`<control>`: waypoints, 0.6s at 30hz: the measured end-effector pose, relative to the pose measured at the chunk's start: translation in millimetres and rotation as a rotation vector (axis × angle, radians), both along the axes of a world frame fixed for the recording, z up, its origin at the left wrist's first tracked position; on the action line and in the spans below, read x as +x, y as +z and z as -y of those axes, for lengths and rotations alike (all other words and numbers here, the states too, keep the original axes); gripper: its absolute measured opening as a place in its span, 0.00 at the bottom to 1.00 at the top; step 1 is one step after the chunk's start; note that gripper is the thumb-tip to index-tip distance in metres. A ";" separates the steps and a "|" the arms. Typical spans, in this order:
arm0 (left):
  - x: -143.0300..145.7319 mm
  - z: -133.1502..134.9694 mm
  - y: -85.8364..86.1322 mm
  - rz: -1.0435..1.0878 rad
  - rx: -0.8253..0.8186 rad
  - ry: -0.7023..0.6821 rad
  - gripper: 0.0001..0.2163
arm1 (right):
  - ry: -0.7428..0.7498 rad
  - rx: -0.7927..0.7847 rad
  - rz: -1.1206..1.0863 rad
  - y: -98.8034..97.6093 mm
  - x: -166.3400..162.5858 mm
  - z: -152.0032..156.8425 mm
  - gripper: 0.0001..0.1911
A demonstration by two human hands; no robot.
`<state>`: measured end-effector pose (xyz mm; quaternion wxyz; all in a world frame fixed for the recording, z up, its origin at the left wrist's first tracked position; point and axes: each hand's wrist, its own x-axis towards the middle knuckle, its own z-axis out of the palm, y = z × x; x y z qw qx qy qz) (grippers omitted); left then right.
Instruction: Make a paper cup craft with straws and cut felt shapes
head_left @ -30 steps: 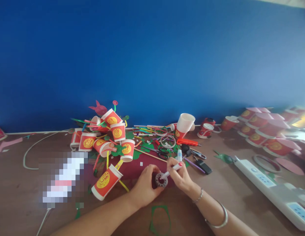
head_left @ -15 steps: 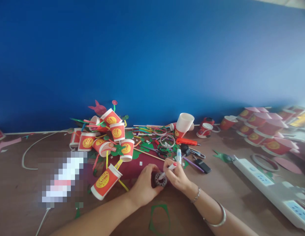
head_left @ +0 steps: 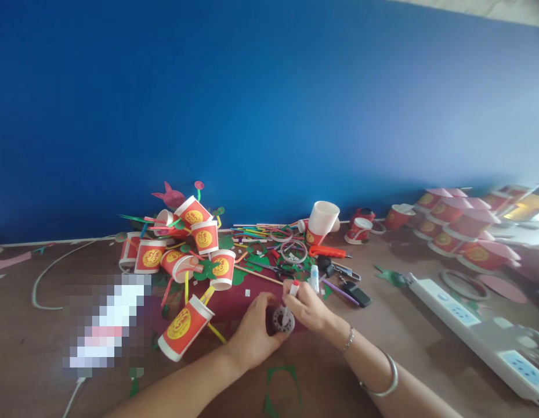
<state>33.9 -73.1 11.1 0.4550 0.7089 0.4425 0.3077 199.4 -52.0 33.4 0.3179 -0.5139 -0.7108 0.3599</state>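
My left hand (head_left: pixel 254 332) curls round a small grey ring (head_left: pixel 282 320) with a toothed rim, holding it on the dark red felt sheet (head_left: pixel 241 297). My right hand (head_left: pixel 307 307) pinches a white pen with a red cap (head_left: pixel 290 297), held nearly upright with its tip down inside the ring. Both hands meet over the table's near middle. A silver bangle and a thin bracelet circle my right wrist.
A pile of red paper cups (head_left: pixel 182 251) with coloured straws lies left of my hands. Sticks, rings, scissors, a white cup stack (head_left: pixel 322 219) and a small glue bottle (head_left: pixel 314 277) lie behind them. A white power strip (head_left: pixel 469 322) and more cups (head_left: pixel 460 232) are at right. A green cut-out (head_left: pixel 282 388) lies near.
The pen in my right hand has swung from slanting to nearly upright over the ring. My left hand has stayed on the ring. The view has shifted slightly.
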 end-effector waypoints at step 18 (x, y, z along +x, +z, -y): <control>1.8 -4.0 -15.8 -0.033 0.215 0.048 0.22 | 0.134 0.539 0.687 18.8 -16.9 29.2 0.08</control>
